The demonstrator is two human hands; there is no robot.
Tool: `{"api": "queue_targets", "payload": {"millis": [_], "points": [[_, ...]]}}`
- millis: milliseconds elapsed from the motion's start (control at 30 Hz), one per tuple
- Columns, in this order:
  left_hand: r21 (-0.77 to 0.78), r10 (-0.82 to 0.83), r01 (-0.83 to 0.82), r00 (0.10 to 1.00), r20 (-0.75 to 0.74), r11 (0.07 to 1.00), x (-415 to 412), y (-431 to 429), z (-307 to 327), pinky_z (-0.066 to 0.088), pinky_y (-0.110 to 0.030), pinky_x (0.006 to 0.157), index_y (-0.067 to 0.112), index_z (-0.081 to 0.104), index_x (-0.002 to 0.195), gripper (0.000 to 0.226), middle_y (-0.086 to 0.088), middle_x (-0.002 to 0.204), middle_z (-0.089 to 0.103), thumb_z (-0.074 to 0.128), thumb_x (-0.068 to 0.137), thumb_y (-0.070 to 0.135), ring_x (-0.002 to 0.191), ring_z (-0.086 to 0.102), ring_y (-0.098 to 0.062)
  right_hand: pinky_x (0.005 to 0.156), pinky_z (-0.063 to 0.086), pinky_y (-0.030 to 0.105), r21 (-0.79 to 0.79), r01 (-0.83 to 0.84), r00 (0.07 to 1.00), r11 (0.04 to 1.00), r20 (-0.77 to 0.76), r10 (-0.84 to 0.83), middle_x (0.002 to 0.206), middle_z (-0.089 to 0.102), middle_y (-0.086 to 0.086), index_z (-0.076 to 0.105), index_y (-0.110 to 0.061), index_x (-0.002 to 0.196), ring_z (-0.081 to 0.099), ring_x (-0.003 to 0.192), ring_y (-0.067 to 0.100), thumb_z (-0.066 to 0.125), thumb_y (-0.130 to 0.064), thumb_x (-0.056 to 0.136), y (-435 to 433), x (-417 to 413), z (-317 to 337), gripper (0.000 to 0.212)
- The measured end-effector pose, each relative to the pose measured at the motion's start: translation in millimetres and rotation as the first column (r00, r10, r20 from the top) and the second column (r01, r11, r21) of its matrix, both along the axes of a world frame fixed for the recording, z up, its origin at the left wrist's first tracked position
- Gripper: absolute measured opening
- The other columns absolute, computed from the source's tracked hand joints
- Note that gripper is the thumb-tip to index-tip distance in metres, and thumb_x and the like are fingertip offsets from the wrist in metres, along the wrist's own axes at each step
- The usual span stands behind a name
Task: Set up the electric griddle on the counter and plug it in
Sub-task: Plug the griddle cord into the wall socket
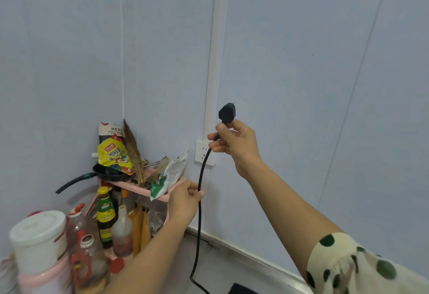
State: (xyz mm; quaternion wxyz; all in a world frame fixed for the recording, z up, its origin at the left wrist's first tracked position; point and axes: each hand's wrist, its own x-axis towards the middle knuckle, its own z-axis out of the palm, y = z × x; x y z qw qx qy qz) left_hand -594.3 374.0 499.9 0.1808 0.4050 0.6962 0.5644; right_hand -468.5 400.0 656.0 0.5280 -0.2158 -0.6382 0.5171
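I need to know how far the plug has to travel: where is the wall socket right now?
The wall socket sits mid-frame on the wall, at the foot of the white conduit, just left of the right hand holding the plug.

We look from a single wide-angle camera worn on the head, facing forward and slightly upward into a room corner, so pale wall [301, 61] fills most of the frame and its straight seams bow with the lens. Both forearms reach in from the bottom edge, close to us, the right hand [234, 141] raised near the wall socket [202, 152], the left hand [185, 201] lower. A crowded pink rack [148, 190] sits low at left, near the camera.
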Motion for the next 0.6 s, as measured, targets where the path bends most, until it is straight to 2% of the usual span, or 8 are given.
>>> {"api": "queue_targets", "payload": {"millis": [133,233,333,467,533,600], "points": [[-0.007,-0.017,0.017,0.999,-0.047,1.000,-9,14,-1,0.050,-0.025,0.067,0.022,0.060,0.078,0.010,0.005,0.072,0.062,0.069,0.083,0.024,0.074,0.062,-0.013,0.057,0.058,0.027,-0.022,0.013,1.000,1.000,-0.006,-0.014,0.076,0.071,0.015,0.062,-0.007,0.091,0.066,0.053,0.020,0.061,-0.026,0.090,17,-11,0,0.019],[-0.031,-0.052,0.049,0.993,-0.106,0.998,-17,23,-9,0.046,-0.025,0.062,0.028,0.050,0.066,0.024,0.009,0.062,0.053,0.064,0.085,0.025,0.064,0.054,-0.010,0.056,0.058,0.026,-0.039,0.023,1.000,0.999,-0.014,-0.024,0.075,0.070,0.014,0.064,-0.007,0.090,0.065,0.053,0.019,0.060,-0.030,0.091,31,-22,-6,0.023],[-0.057,-0.073,0.066,0.989,-0.133,0.996,-27,35,-21,0.046,-0.025,0.063,0.029,0.049,0.063,0.028,0.009,0.064,0.054,0.064,0.086,0.022,0.067,0.056,-0.011,0.057,0.058,0.027,-0.045,0.046,0.999,0.998,-0.003,-0.046,0.075,0.069,0.014,0.064,-0.008,0.089,0.065,0.054,0.019,0.057,-0.035,0.092,49,-35,-17,0.029],[-0.118,-0.075,0.060,0.989,-0.126,0.991,-44,50,-43,0.045,-0.020,0.062,0.027,0.054,0.072,0.023,0.005,0.070,0.057,0.063,0.087,0.012,0.073,0.058,-0.013,0.059,0.058,0.028,-0.067,0.071,0.997,0.995,0.011,-0.070,0.075,0.068,0.014,0.063,-0.007,0.087,0.064,0.053,0.018,0.055,-0.040,0.093,75,-55,-36,0.034],[-0.160,-0.055,0.034,0.990,-0.127,0.987,-53,56,-56,0.047,-0.022,0.068,0.022,0.060,0.088,0.012,0.004,0.077,0.059,0.058,0.089,0.009,0.081,0.060,-0.015,0.058,0.058,0.027,-0.084,0.078,0.997,0.993,0.023,-0.076,0.075,0.067,0.015,0.063,-0.005,0.088,0.063,0.052,0.017,0.053,-0.040,0.094,89,-64,-49,0.036],[-0.205,-0.021,-0.018,0.982,-0.187,0.979,-63,62,-68,0.052,-0.027,0.076,0.020,0.062,0.103,0.019,0.003,0.084,0.061,0.054,0.090,0.008,0.088,0.061,-0.018,0.057,0.057,0.025,-0.101,0.086,0.996,0.991,0.043,-0.082,0.076,0.067,0.015,0.062,-0.005,0.089,0.063,0.052,0.018,0.052,-0.041,0.094,102,-74,-65,0.038]]}}
